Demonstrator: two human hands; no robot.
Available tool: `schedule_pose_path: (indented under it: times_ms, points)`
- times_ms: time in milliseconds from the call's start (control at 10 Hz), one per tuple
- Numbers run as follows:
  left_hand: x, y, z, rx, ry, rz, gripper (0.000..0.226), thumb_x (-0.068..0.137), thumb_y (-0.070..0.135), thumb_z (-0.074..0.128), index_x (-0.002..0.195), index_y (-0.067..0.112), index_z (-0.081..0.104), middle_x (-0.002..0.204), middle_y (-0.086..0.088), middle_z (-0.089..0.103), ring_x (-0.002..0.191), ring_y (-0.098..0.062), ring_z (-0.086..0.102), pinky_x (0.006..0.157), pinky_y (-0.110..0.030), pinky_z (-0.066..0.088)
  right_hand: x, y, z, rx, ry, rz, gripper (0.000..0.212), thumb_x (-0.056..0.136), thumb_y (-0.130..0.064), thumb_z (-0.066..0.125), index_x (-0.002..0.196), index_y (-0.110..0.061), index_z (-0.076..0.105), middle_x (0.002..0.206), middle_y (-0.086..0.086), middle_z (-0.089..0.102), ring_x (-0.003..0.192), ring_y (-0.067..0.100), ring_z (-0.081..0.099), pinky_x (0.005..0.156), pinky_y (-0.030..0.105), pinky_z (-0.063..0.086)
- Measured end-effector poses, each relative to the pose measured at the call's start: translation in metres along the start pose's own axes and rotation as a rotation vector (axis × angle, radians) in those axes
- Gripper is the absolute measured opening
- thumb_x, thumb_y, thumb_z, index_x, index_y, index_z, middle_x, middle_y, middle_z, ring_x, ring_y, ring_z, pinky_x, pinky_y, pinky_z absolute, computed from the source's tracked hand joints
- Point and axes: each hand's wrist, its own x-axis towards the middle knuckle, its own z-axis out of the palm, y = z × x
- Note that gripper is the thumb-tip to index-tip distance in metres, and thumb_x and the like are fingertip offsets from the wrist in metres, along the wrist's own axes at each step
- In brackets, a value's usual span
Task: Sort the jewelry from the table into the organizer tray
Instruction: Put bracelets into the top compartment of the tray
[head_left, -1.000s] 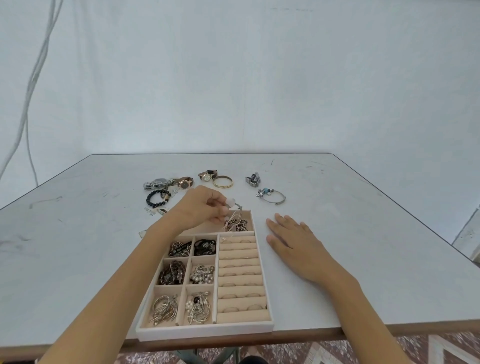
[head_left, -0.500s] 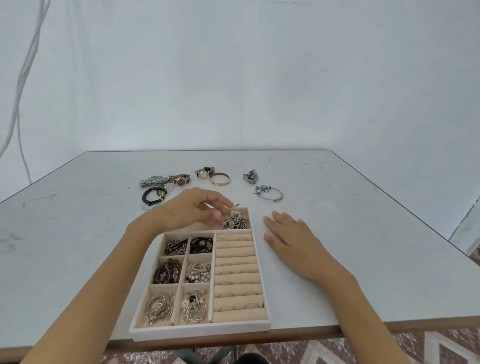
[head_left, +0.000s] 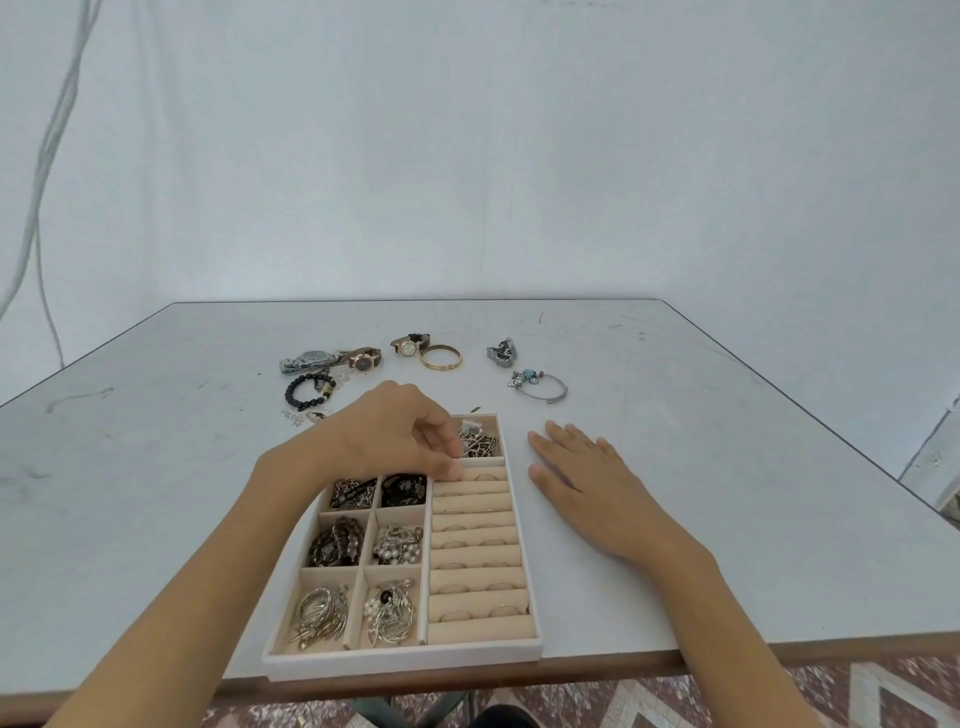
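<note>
Change: piece (head_left: 475, 440) is lying in far compartment of tray (head_left: 405, 663) | left hand (head_left: 395, 436) is shifting to ring rolls (head_left: 478, 525), fingers curled, hold unclear | right hand (head_left: 587, 483) is resting flat, relaxed | watches (head_left: 363, 358) are waiting

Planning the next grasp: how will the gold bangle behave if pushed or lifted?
The bangle looks like a closed, rigid hoop, so it probably keeps its shape when lifted. It lies flat on the table, so a push likely slides it; on edge it could roll. The shiny band may slip in a pinch.
</note>
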Motion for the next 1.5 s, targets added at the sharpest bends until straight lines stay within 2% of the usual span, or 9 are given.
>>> schedule_pose_path:
  times_ms: [300, 400, 500, 600, 700, 800, 900, 1300, 1500]
  points:
    - [0.01, -0.003, -0.006, -0.188, -0.09, -0.037, 0.011, 0.074, 0.021, 0.081, 0.083, 0.017, 0.077, 0.083, -0.005, 0.075, 0.078, -0.011, 0.069, 0.087, -0.031, 0.052, 0.001, 0.0, 0.0, 0.0, 0.005, -0.005, 0.05, 0.104, -0.038, 0.024, 0.152, -0.027, 0.018, 0.161, -0.005, 0.003, 0.147, 0.009, -0.003, 0.118, 0.031, -0.005]
    - [0.016, -0.004, -0.008, -0.194, -0.135, -0.073, 0.011, 0.078, 0.022, 0.077, 0.085, 0.014, 0.076, 0.079, -0.004, 0.074, 0.071, -0.003, 0.064, 0.079, -0.034, 0.054, 0.0, 0.0, -0.001, -0.01, 0.003, -0.005, 0.05, 0.104, -0.038, 0.024, 0.152, -0.026, 0.018, 0.161, -0.005, 0.003, 0.148, 0.01, -0.003, 0.118, 0.032, -0.005]
    - [0.022, -0.001, -0.008, -0.156, -0.138, -0.087, 0.013, 0.083, 0.021, 0.071, 0.09, 0.01, 0.073, 0.072, 0.004, 0.071, 0.066, -0.002, 0.062, 0.067, -0.023, 0.05, 0.0, 0.0, -0.001, -0.012, 0.003, -0.006, 0.05, 0.104, -0.037, 0.024, 0.152, -0.026, 0.018, 0.161, -0.005, 0.003, 0.148, 0.01, -0.002, 0.118, 0.032, -0.005]
    - [0.029, 0.004, -0.003, -0.129, -0.029, -0.037, 0.012, 0.083, 0.02, 0.072, 0.089, 0.01, 0.073, 0.076, -0.002, 0.073, 0.066, -0.004, 0.06, 0.062, -0.018, 0.049, 0.0, 0.0, -0.001, -0.007, 0.008, -0.008, 0.05, 0.104, -0.037, 0.024, 0.152, -0.026, 0.019, 0.161, -0.004, 0.004, 0.148, 0.01, -0.002, 0.118, 0.032, -0.005]
    - [0.036, 0.005, 0.004, -0.056, 0.119, 0.033, 0.006, 0.078, 0.023, 0.077, 0.082, 0.019, 0.075, 0.077, 0.0, 0.074, 0.07, -0.008, 0.065, 0.075, -0.026, 0.053, 0.0, 0.0, -0.001, 0.0, 0.006, -0.006, 0.05, 0.104, -0.037, 0.025, 0.152, -0.026, 0.018, 0.161, -0.005, 0.004, 0.148, 0.01, -0.003, 0.117, 0.031, -0.006]
    - [0.037, 0.005, 0.009, -0.007, 0.131, 0.037, 0.007, 0.074, 0.028, 0.08, 0.077, 0.03, 0.074, 0.079, 0.005, 0.072, 0.076, -0.015, 0.065, 0.081, -0.037, 0.053, 0.0, 0.0, 0.0, 0.002, 0.008, -0.007, 0.05, 0.104, -0.038, 0.025, 0.152, -0.027, 0.018, 0.161, -0.005, 0.003, 0.148, 0.009, -0.003, 0.118, 0.031, -0.006]
    - [0.034, 0.008, 0.013, 0.013, 0.155, 0.033, 0.01, 0.073, 0.031, 0.08, 0.08, 0.031, 0.073, 0.088, 0.003, 0.07, 0.079, -0.012, 0.064, 0.084, -0.038, 0.05, 0.0, 0.0, -0.001, 0.008, 0.006, -0.004, 0.05, 0.104, -0.038, 0.025, 0.152, -0.027, 0.018, 0.161, -0.005, 0.003, 0.147, 0.009, -0.003, 0.117, 0.031, -0.006]
    - [0.019, -0.005, 0.018, -0.134, 0.188, 0.045, 0.008, 0.082, 0.029, 0.072, 0.088, 0.023, 0.071, 0.092, 0.01, 0.069, 0.089, -0.013, 0.062, 0.087, -0.035, 0.051, -0.001, -0.002, -0.002, -0.008, -0.004, -0.001, 0.05, 0.104, -0.038, 0.023, 0.152, -0.027, 0.017, 0.161, -0.005, 0.002, 0.148, 0.01, -0.004, 0.118, 0.031, -0.006]
    - [0.006, -0.017, 0.014, -0.256, 0.277, 0.093, 0.004, 0.085, 0.024, 0.068, 0.089, 0.023, 0.071, 0.091, 0.011, 0.07, 0.09, 0.0, 0.063, 0.077, -0.019, 0.05, -0.002, -0.004, -0.003, -0.03, -0.025, -0.003, 0.05, 0.104, -0.038, 0.021, 0.153, -0.027, 0.013, 0.161, -0.006, -0.001, 0.147, 0.009, -0.006, 0.118, 0.03, -0.007]
